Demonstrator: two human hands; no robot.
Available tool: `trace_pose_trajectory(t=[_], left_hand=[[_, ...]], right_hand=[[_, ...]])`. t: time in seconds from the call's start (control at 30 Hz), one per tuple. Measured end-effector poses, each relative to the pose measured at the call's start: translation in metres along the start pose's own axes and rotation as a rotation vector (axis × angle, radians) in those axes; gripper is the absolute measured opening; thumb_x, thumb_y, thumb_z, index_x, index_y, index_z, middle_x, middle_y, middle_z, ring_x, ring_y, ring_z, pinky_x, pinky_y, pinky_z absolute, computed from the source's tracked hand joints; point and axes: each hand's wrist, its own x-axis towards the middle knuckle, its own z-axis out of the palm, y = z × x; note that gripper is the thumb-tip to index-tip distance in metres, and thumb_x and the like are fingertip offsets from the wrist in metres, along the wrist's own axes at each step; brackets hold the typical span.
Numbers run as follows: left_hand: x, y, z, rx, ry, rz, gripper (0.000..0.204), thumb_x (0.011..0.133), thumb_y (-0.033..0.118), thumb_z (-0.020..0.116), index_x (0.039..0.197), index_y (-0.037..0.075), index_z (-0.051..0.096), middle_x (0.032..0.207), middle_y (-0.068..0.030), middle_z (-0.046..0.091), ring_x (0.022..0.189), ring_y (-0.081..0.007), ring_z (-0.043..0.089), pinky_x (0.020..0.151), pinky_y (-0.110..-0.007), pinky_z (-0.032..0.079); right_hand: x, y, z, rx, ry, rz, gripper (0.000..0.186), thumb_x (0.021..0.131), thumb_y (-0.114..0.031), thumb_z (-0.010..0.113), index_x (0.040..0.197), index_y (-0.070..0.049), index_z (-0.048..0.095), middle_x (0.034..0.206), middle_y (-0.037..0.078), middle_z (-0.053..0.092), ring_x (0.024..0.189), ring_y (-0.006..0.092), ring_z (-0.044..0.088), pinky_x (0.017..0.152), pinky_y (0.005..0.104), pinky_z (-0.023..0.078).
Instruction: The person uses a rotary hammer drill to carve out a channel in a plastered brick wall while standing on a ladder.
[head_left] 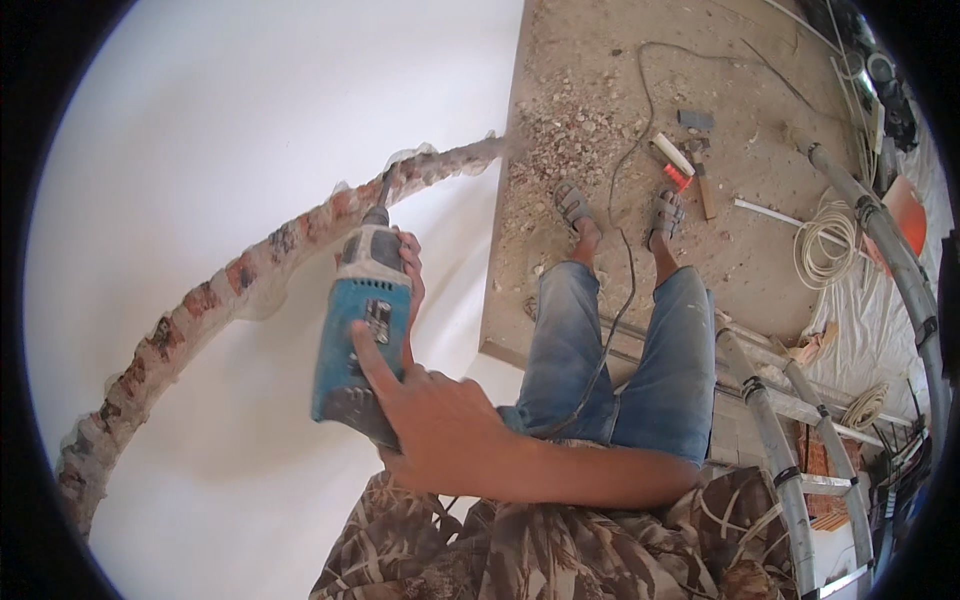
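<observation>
A teal, black and grey rotary hammer is held slanting up against the white wall. Its chisel bit points into a rough groove where red brick shows through the plaster. My right hand closes round the rear of the tool, index finger stretched along its side. Near the front, the fingers of my left hand curl round the housing; the rest of that hand is mostly hidden behind the tool. A dark power cord runs from the handle area past my legs and over the floor.
Rubble covers the floor by the wall. A hammer, a white tube-shaped item and a grey block lie beyond my feet. Right of me are a metal ladder, a coiled pale cable and plastic sheeting.
</observation>
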Motion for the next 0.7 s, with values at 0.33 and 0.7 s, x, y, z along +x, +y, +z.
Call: trace_pose_trajectory(t=[0.33,0.7], left_hand=[[-0.01,-0.047,-0.02,0.462,0.017,0.136,0.093,0.085,0.065,0.067,0.154,0.01,0.034,0.136,-0.0143,0.044,0.117,-0.0357,0.056,0.096,-0.056,0.055],[-0.022,0.004,-0.033,0.236,-0.005,0.028,0.094,0.084,0.06,0.073,0.154,0.011,0.033,0.137,-0.0122,0.044,0.118,-0.0361,0.056,0.1,-0.057,0.05]], right_hand=[[-0.076,0.067,0.012,-0.041,-0.068,0.053,0.111,0.076,-0.035,0.08,0.164,-0.015,0.015,0.093,0.013,0.06,0.086,0.0306,0.064,0.062,0.0438,0.053],[-0.028,0.054,0.081,-0.085,-0.061,0.069,0.103,0.082,-0.015,0.071,0.165,-0.017,0.01,0.089,0.017,0.057,0.07,0.0309,0.063,0.056,0.0432,0.054]])
